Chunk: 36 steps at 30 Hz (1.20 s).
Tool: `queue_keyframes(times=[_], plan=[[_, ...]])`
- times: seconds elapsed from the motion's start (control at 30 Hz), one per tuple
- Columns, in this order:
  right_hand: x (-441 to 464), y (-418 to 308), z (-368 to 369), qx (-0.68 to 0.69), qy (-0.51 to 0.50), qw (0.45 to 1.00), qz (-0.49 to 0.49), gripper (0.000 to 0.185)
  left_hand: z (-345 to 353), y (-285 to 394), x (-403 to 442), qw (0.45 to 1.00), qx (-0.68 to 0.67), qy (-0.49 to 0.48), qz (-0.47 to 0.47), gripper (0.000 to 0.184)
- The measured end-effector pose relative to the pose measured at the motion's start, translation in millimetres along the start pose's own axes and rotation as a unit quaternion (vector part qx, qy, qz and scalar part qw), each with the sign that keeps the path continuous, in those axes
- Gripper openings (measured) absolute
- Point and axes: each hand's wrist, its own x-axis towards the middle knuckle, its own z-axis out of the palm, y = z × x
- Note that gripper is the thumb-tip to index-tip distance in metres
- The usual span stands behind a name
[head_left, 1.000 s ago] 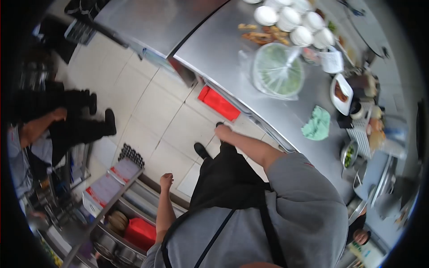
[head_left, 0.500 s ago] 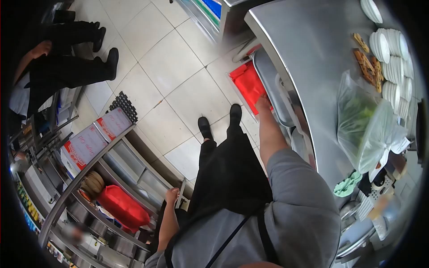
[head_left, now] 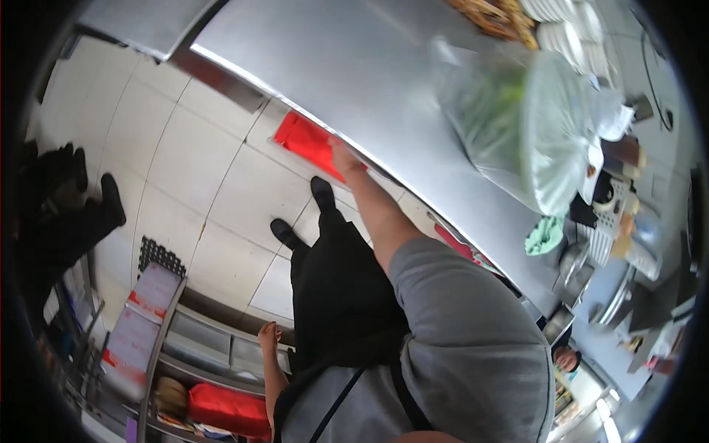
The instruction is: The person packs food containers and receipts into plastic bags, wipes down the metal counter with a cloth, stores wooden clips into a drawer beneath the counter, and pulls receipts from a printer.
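Counter point(head_left: 317, 66): bagged greens point(head_left: 509, 129); left grip point(head_left: 270, 337) half-curled, empty; by red-lined bin point(head_left: 306, 143), right grip point(head_left: 346, 157) unclear

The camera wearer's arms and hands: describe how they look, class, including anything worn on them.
The right arm has a short grey sleeve, bare below it. The left forearm is bare too; its sleeve cannot be made out. Neither the right hand nor the left hand shows a glove.

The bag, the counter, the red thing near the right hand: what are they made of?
Bag: probably thin plastic; it's see-through and wrinkly. Counter: likely metal; smooth, grey, softly shiny. Red thing: maybe plastic, maybe cloth; its bright surface doesn't settle it.
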Motion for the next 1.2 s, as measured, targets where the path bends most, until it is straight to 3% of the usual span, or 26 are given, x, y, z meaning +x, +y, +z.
queue_keyframes(times=[0.1, 0.17, 0.27, 0.5, 0.6, 0.67, 0.8, 0.87, 0.93, 1.0, 1.03, 1.07, 1.1, 1.17, 1.2], plan=[[-3, -9, -11, 0.047, 0.019, 0.998, 0.023, 0.035, -2, 11, 27, 0.998, -0.005, -0.057, 0.03, 0.015], [-4, -10, -14, 0.065, 0.03, 0.997, 0.031, 0.034, 7, 46, 18, 0.996, 0.049, -0.008, 0.076, 0.017], [-11, -9, -15, 0.081, 0.037, 0.995, 0.034, 0.033, 9, 78, 6, 0.988, 0.068, -0.018, 0.136, 0.02], [-30, -11, -13, 0.126, 0.048, 0.991, 0.015, 0.029, 4, 89, 12, 0.979, 0.108, -0.025, 0.17, 0.016], [-31, -27, -40, 0.065, 0.007, 0.996, 0.063, 0.032, 19, 97, 2, 0.971, 0.127, -0.027, 0.199, 0.017], [-38, -37, -54, 0.245, -0.033, 0.956, 0.156, 0.026, 31, 109, -11, 0.964, 0.15, -0.024, 0.22, 0.018], [-41, -41, -42, 0.237, 0.041, 0.944, 0.227, 0.016, 41, 126, -24, 0.957, 0.147, -0.046, 0.248, 0.018], [-49, -51, -35, 0.294, -0.041, 0.933, 0.202, 0.009, 45, 133, -33, 0.945, 0.164, -0.052, 0.278, 0.022], [-97, -86, -73, 0.156, -0.121, 0.98, -0.033, 0.01, 52, 144, -51, 0.949, 0.143, -0.059, 0.276, 0.028], [-153, -121, -105, 0.3, -0.246, 0.919, -0.075, 0.005, 67, 158, -67, 0.95, 0.116, -0.069, 0.283, 0.034], [-185, -139, -123, 0.28, -0.206, 0.926, -0.148, 0.003, 72, 164, -75, 0.942, 0.091, -0.069, 0.316, 0.044], [-209, -149, -133, 0.316, -0.2, 0.899, -0.227, 0.004, 78, 174, -84, 0.932, 0.064, -0.067, 0.351, 0.053], [-228, -163, -156, 0.371, -0.299, 0.851, -0.219, 0.007, 83, 191, -107, 0.947, 0.029, -0.077, 0.311, 0.061], [-264, -189, -180, 0.337, -0.259, 0.867, -0.261, 0.011, 87, 212, -131, 0.954, -0.036, -0.044, 0.295, 0.042], [-273, -203, -204, 0.387, -0.254, 0.849, -0.254, 0.015, 82, 216, -126, 0.955, -0.055, -0.034, 0.289, 0.033]])
